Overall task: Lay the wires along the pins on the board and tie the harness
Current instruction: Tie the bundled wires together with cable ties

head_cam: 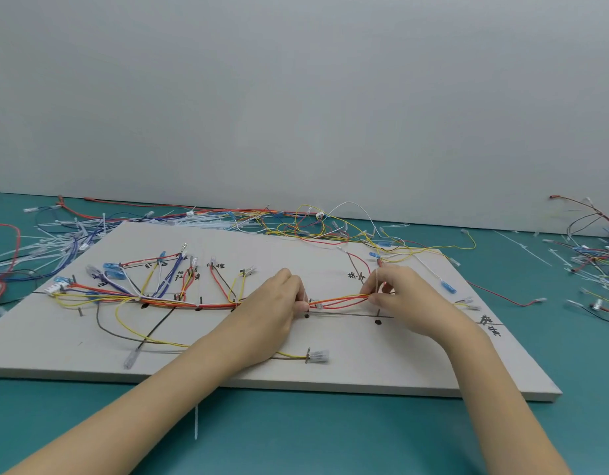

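1. Grip: left hand (279,303) pinched the red-and-yellow wire bundle (340,301) on the board (382,365); right hand (399,296) pinched its other end, with a pale cable tie (377,279) upright between fingers.
2. Best kept taut, strands gathered, tie snugged beside a pin (308,355).
3. Fingertips hidden; tie loop unclear.
4. Board labels unreadable.
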`<state>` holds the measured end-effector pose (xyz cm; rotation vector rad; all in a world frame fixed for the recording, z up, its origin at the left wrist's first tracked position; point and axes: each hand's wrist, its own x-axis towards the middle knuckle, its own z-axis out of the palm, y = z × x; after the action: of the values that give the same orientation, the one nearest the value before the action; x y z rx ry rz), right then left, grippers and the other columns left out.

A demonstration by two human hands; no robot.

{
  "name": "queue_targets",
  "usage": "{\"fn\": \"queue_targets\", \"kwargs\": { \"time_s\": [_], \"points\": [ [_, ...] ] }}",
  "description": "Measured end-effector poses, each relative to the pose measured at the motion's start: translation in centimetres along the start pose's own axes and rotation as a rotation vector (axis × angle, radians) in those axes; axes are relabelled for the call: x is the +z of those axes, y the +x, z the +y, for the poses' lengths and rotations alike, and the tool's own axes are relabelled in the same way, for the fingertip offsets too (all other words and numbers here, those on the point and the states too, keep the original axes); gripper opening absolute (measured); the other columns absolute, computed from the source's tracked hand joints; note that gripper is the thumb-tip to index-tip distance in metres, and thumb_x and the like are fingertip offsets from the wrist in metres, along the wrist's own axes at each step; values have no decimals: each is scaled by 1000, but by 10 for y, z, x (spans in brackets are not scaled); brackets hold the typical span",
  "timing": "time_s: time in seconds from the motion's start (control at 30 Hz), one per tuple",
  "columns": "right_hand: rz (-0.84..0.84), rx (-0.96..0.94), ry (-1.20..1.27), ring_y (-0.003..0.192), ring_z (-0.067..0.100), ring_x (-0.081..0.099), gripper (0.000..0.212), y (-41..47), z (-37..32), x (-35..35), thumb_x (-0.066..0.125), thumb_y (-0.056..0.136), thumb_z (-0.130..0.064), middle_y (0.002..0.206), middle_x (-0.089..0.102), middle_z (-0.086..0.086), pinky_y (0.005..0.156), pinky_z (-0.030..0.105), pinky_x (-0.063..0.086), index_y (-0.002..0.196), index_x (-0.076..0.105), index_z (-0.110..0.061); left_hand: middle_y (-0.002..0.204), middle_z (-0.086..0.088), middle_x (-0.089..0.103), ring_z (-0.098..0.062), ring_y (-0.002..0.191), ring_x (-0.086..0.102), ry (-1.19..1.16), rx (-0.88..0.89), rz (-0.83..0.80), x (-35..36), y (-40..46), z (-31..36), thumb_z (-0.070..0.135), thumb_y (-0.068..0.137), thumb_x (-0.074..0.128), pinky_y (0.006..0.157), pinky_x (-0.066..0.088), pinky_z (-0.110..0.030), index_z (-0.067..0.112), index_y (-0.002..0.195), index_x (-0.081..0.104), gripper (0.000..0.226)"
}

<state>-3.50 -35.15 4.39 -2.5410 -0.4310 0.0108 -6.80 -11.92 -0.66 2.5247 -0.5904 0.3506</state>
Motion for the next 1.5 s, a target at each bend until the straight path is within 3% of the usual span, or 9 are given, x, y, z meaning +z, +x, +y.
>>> {"fn": "queue_targets", "kwargs": {
  "time_s": [0.13,0.23,0.4,0.6,0.83,0.97,1.13,1.27,1.5],
  "points": [
    [-52,1,18,80,9,52,28,0,-3,9,56,86,-5,91,58,-8,63,16,39,79,62,-31,94,7,41,-9,80,40,-27,-2,105,-3,4,0,21,102,40,72,30,-22,23,90,40,12],
    [-66,-43,-45,95,14,47,23,2,-5,18,58,84,-10,96,58,-11,77,25,39,91,62,-31,95,6,47,-11,84,45,-31,3,49,-4,4,0,24,101,44,77,35,-25,24,90,42,11],
    [53,-60,18,95,22,49,21,5,-2,14,66,85,-15,85,57,-7,74,28,36,73,61,-31,92,9,57,-7,84,51,-11,7,110,-7,1,-1,33,97,52,75,37,-23,25,93,53,8],
    [323,-185,139,96,20,49,10,6,-8,14,70,85,-14,84,63,-7,81,34,43,78,69,-21,94,10,62,-16,96,52,274,-32,15,-37,5,-11,45,88,62,79,34,-31,29,98,65,19],
    [233,-23,-135,101,7,29,45,6,-6,18,57,75,-12,106,48,-15,77,27,15,110,61,-40,114,9,30,-17,111,32,465,-342,-57,-74,6,-40,59,51,82,86,27,-34,43,121,35,85],
    [305,-193,-56,104,3,38,36,1,-27,32,57,71,-41,107,53,-19,82,21,13,107,63,-44,95,7,60,-11,82,63,6,-460,-244,-89,0,-54,38,55,91,74,51,-32,33,98,50,59],
    [172,-272,-226,112,12,38,20,3,-36,62,55,92,-45,109,58,-15,89,29,16,102,69,-36,75,4,72,-7,60,61,-137,-456,-354,-96,-1,-64,23,65,89,51,45,-18,26,75,73,18],
    [124,-262,-193,102,12,45,15,8,-35,65,56,91,-45,97,56,-14,94,35,25,100,63,-33,73,4,72,-6,57,59,-161,-437,-352,-93,0,-65,25,67,88,50,44,-18,29,71,74,15],
    [22,-345,-220,85,14,43,9,14,-40,61,58,90,-27,84,47,-11,76,32,29,84,52,-29,73,6,73,-12,70,65,-155,-415,-331,-93,-1,-67,32,63,89,58,49,-24,33,70,76,15]
  ]
}}
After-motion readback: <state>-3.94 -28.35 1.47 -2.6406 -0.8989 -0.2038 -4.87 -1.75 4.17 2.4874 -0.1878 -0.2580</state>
